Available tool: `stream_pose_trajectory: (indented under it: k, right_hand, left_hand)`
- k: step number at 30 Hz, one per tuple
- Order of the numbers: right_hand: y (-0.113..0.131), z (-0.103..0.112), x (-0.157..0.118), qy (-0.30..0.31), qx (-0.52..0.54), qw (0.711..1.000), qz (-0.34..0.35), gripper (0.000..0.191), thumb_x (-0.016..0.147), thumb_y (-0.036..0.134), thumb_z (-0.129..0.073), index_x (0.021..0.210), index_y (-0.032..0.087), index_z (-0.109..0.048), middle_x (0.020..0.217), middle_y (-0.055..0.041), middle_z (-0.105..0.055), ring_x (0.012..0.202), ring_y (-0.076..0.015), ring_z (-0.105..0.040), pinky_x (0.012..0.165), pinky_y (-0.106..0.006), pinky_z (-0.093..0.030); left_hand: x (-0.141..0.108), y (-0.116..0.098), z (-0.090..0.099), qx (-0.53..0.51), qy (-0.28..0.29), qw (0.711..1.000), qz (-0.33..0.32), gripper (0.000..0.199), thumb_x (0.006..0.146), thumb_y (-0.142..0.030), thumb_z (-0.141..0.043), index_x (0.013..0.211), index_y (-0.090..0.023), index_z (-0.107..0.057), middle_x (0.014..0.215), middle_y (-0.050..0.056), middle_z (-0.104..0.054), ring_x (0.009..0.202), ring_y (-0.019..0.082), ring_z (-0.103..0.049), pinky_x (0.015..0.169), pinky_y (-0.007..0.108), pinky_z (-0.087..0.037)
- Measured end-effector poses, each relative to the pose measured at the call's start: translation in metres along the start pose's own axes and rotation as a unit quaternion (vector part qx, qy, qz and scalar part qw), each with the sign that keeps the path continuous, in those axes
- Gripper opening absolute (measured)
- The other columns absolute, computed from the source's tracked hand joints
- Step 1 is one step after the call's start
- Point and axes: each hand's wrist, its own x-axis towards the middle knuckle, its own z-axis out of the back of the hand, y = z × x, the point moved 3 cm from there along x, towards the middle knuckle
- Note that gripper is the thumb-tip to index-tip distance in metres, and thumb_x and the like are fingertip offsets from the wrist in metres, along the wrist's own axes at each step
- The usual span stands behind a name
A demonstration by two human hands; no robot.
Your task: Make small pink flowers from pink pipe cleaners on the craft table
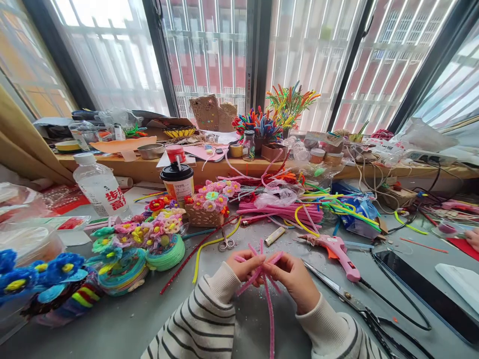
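Several pink pipe cleaners (269, 311) cross in a star shape between my two hands, one long stem hanging down toward me. My left hand (245, 267) pinches them near the crossing from the left. From the right, my right hand (294, 279) closes thumb and finger on the same bunch. Just right of my hands lie large black-handled scissors (348, 295) and a pink hot glue gun (335, 252). Beyond my fingers are a lighter (274, 236) and small scissors (226, 242).
Pipe cleaner flower pots (164, 252) crowd the left, near a water bottle (99, 187) and a lidded cup (177, 182). A bundle of pink pipe cleaners (280, 213) lies ahead. A phone (426, 294) is at right; another person's hand (473, 239) shows at the right edge.
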Motion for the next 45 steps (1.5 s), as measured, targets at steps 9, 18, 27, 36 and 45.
stream_pose_trajectory:
  k: [9,18,27,36,45]
  right_hand:
    - [-0.002,-0.004,0.0,-0.008,0.046,0.999,-0.019,0.021,0.056,0.031,-0.064,0.06,0.014,-0.051,0.053,0.0019,-0.056,0.05,-0.0114,-0.051,0.048,-0.022,-0.035]
    - [-0.008,-0.002,0.002,-0.009,0.063,0.998,-0.024,0.023,0.057,0.033,-0.063,0.062,0.015,-0.05,0.054,0.0022,-0.054,0.052,-0.0114,-0.05,0.048,-0.022,-0.034]
    - [-0.009,-0.002,0.002,-0.019,0.087,0.995,-0.041,0.024,0.055,0.034,-0.064,0.062,0.015,-0.05,0.054,0.0022,-0.055,0.052,-0.0117,-0.05,0.05,-0.022,-0.035]
    - [-0.016,-0.004,0.004,-0.053,0.083,0.994,-0.041,0.031,0.048,0.037,-0.067,0.059,0.015,-0.049,0.048,0.0041,-0.051,0.043,-0.0085,-0.045,0.041,-0.019,-0.032]
    - [-0.016,-0.004,0.005,-0.018,0.044,0.999,-0.025,0.027,0.055,0.038,-0.062,0.062,0.014,-0.051,0.043,0.0066,-0.043,0.034,-0.0034,-0.033,0.033,-0.016,-0.023]
  left_hand:
    - [-0.002,-0.001,0.001,-0.037,-0.028,0.999,0.0,0.037,0.043,-0.041,-0.064,0.058,-0.01,-0.051,0.039,0.0,-0.056,0.038,0.011,-0.053,0.044,0.023,-0.043]
    - [-0.002,0.0,0.002,-0.043,-0.016,0.999,-0.016,0.035,0.047,-0.04,-0.064,0.061,-0.009,-0.054,0.047,0.003,-0.059,0.046,0.014,-0.056,0.051,0.027,-0.045]
    - [-0.001,0.0,0.003,-0.059,-0.002,0.998,-0.016,0.036,0.046,-0.039,-0.064,0.062,-0.008,-0.054,0.05,0.004,-0.06,0.048,0.014,-0.057,0.052,0.027,-0.044]
    - [0.001,0.002,0.004,-0.033,-0.014,0.999,-0.007,0.03,0.045,-0.034,-0.064,0.059,-0.01,-0.052,0.042,0.001,-0.056,0.043,0.014,-0.055,0.048,0.027,-0.043]
    - [-0.001,0.007,0.001,0.054,0.043,0.998,-0.004,0.026,0.052,-0.034,-0.059,0.063,-0.01,-0.054,0.038,-0.003,-0.051,0.032,0.008,-0.047,0.038,0.02,-0.037]
